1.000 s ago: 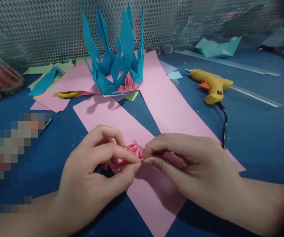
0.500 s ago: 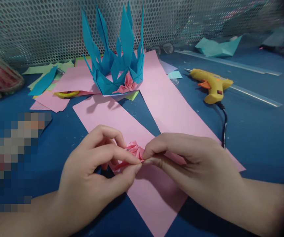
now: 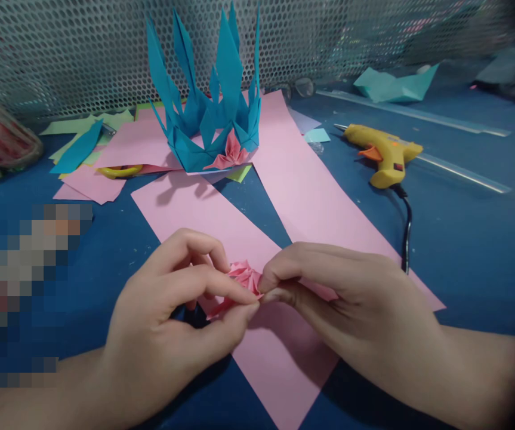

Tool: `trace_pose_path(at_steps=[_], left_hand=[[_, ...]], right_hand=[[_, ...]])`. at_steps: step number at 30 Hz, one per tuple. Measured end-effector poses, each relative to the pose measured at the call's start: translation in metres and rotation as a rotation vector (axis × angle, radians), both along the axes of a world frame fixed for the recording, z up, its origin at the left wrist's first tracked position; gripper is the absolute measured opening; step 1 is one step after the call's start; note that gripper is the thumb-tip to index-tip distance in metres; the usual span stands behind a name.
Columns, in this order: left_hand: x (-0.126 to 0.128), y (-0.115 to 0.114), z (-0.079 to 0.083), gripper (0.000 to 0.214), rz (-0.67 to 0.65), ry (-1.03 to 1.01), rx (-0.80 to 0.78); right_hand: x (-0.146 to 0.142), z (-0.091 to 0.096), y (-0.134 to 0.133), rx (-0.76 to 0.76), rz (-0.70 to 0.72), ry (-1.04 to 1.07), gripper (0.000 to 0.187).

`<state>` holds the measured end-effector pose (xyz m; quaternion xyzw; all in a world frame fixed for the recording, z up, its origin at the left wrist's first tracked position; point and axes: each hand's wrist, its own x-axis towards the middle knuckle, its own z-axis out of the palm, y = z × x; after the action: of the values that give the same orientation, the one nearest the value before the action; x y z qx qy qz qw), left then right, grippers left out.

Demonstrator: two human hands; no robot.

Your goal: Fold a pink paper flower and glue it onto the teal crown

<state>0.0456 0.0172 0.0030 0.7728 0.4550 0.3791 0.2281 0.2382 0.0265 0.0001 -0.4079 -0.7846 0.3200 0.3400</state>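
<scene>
Both my hands pinch a small folded pink paper flower (image 3: 243,276) just above a long pink paper strip (image 3: 203,215) on the blue table. My left hand (image 3: 172,322) grips its left side between thumb and forefinger, fingers curled. From the right, my right hand (image 3: 351,304) pinches the flower with thumb and forefinger pressed together. Most of the flower is hidden by the fingers. Behind them stands a tall blue folded paper crown (image 3: 207,101) with a pink paper flower (image 3: 229,154) fixed at its front.
A yellow glue gun (image 3: 385,154) with a black cord (image 3: 407,227) lies at the right. A second pink sheet (image 3: 311,191) runs diagonally. Yellow scissors (image 3: 120,171) and paper scraps lie at left. A perforated metal screen (image 3: 60,54) closes the back. Teal folded paper (image 3: 391,86) sits far right.
Hardly anything differs: my fingers have shifted very slightly on the pink flower, and the view has crept a little.
</scene>
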Motion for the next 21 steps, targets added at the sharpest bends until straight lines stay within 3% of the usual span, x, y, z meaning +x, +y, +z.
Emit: trace_pose_path(at_steps=[5, 10, 21], left_hand=[[-0.0019, 0.0006, -0.0012, 0.021, -0.064, 0.03, -0.035], [-0.0043, 0.002, -0.0018, 0.024, -0.199, -0.12, -0.246], [-0.0086, 0.0042, -0.0069, 0.031, -0.126, -0.072, -0.227]], right_hand=[[0.0008, -0.0004, 0.0033, -0.002, 0.068, 0.046, 0.018], [0.0007, 0.0009, 0.004, -0.018, 0.055, 0.078, 0.011], [0.0064, 0.0026, 0.0029, 0.125, 0.004, 0.04, 0.014]])
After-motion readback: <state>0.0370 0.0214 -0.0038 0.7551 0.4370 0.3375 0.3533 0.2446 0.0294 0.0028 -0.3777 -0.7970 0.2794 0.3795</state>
